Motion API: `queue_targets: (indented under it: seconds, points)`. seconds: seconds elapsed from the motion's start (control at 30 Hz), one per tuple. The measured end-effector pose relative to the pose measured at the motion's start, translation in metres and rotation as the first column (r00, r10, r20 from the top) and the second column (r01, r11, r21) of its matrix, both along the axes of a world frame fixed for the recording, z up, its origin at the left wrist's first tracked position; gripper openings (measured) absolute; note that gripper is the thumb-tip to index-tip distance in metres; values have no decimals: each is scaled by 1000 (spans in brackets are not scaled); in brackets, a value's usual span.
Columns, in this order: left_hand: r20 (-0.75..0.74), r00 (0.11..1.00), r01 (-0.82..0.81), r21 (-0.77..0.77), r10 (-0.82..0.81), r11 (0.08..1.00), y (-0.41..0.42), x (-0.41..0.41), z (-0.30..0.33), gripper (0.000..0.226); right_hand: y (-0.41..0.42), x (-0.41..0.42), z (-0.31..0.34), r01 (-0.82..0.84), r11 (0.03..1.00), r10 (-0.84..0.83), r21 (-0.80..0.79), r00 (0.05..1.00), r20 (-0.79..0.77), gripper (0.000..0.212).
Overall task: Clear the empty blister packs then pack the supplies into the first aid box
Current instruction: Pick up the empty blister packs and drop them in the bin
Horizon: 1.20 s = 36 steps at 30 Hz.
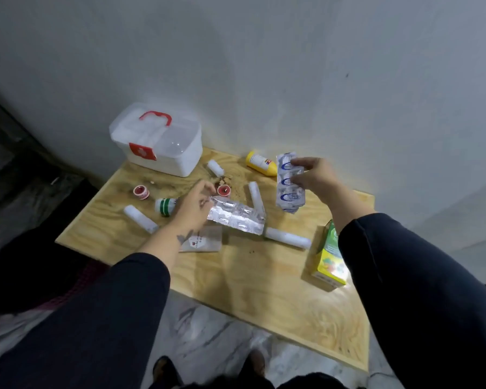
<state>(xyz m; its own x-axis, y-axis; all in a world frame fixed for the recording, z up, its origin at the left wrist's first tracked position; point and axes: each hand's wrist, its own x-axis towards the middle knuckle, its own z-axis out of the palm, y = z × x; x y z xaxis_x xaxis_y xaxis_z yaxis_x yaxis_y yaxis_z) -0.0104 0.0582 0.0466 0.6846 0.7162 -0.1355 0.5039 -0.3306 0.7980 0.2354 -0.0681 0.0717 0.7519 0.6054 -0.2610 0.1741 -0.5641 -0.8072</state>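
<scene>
White box with red handle, yellow bottle, silver blister pack.

- A plain room in a home, by the look of it: a small plywood desk is pushed against a bare grey wall.
- Below the desk lies marble-patterned floor.
- Household medical supplies cover the desk, with a first aid box at its far left corner.
</scene>
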Motion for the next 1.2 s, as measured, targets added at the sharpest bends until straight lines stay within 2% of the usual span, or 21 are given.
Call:
queue_targets:
  seconds: [0.13, 0.27, 0.37, 0.57, 0.8, 1.0, 1.2]
  points:
    - [79, 986, -147, -10, 147, 989, 19, -21, 18, 45, 27, -34, 20, -73, 994, 78, 83, 995, -63, 48]
    - [173, 945, -277, -32, 278, 960, 40, -50, 38, 24, 65, -81, 47, -155, 975, 169, 162, 983, -78, 48]
    - [229, 888, -386, -103, 399, 917, 63, -82, 49, 29, 94, -116, 65, -236, 951, 257, 199, 963, -86, 50]
    - [280, 789, -540, -108, 547, 835, 110, -177, 64, 34, 158, -207, 86, -353, 913, 372, 202, 926, -64, 55]
    - [287, 691, -648, -161, 664, 744, 167, -316, 58, 38, 253, -340, 77, -503, 848, 514, 168, 857, -28, 55]
    - [208, 591, -757, -190, 779, 625, 196, -426, 34, 37, 318, -451, 45, -640, 757, 651, 131, 757, -59, 53]
    - [135, 497, -826, -229, 857, 515, 213, -494, -4, 33, 361, -529, 12, -747, 664, 747, 35, 660, -80, 53]
